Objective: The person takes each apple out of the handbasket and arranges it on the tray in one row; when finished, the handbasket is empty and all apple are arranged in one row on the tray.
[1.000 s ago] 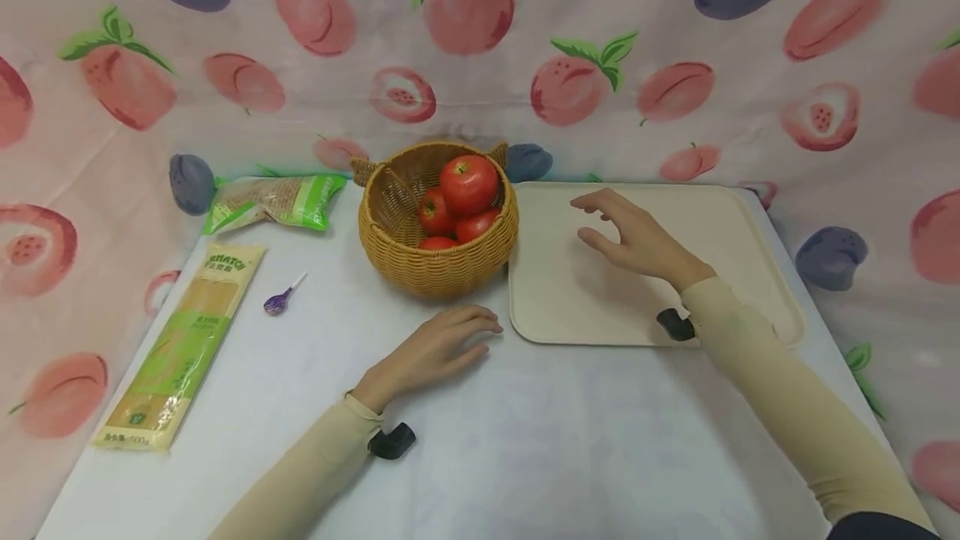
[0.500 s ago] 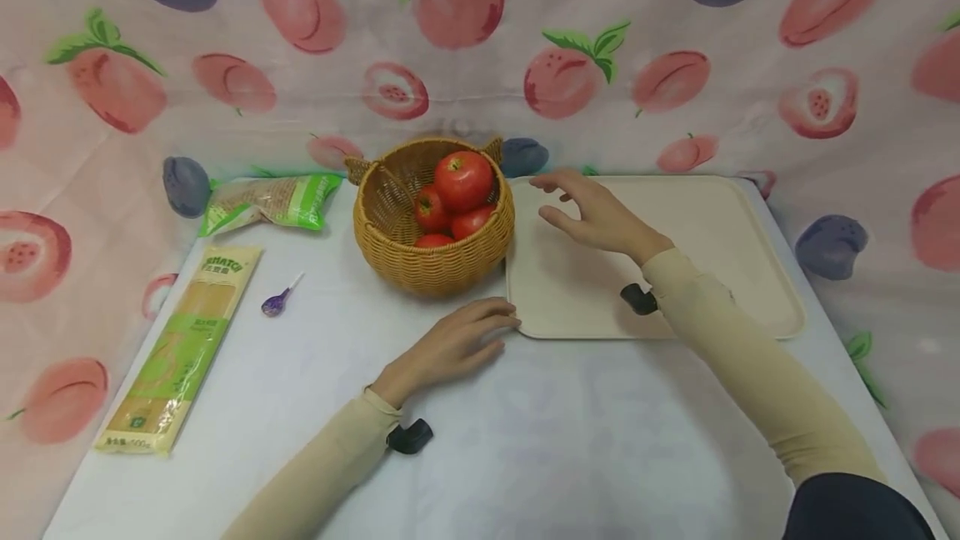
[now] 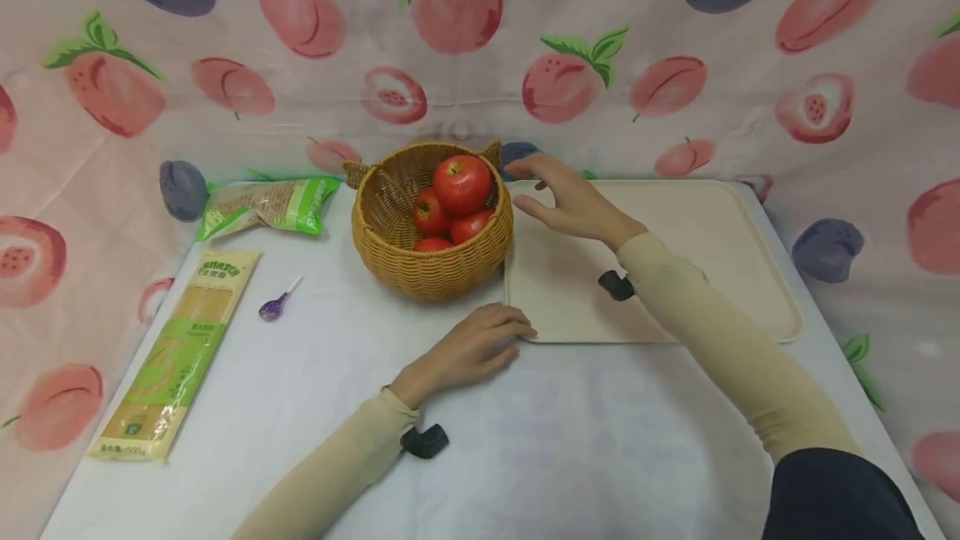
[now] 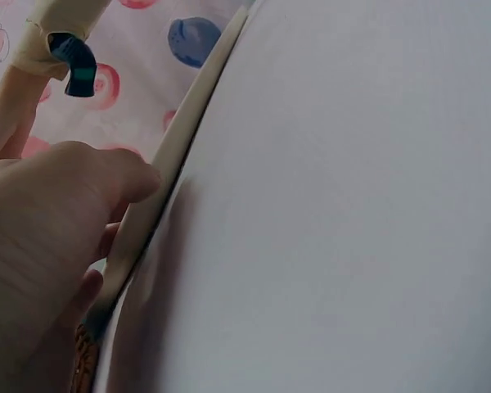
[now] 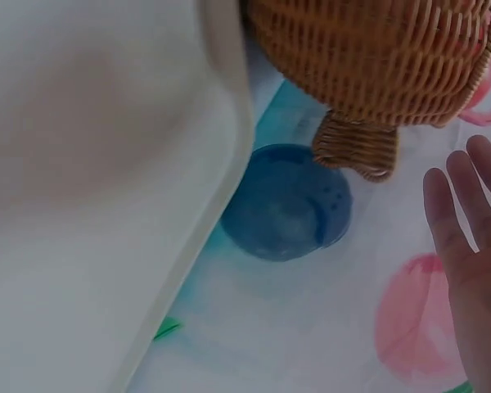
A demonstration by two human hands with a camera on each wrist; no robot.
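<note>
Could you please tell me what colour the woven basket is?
The basket is golden tan, which shows best in the head view.

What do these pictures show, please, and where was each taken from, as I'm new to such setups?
There is no robot here, just a person's bare left hand and right hand. The wide picture is taken from the person's head, looking down at the table; the two closer ones are taken from the left and right wrists. On the table are a basket of red fruit, a tray, a lollipop, a pasta pack and a green-ended bag. Neither hand appears to hold anything: the left is at the tray's near left corner, perhaps touching it, and the right hovers above the tray's far left corner, close to the basket.
</note>
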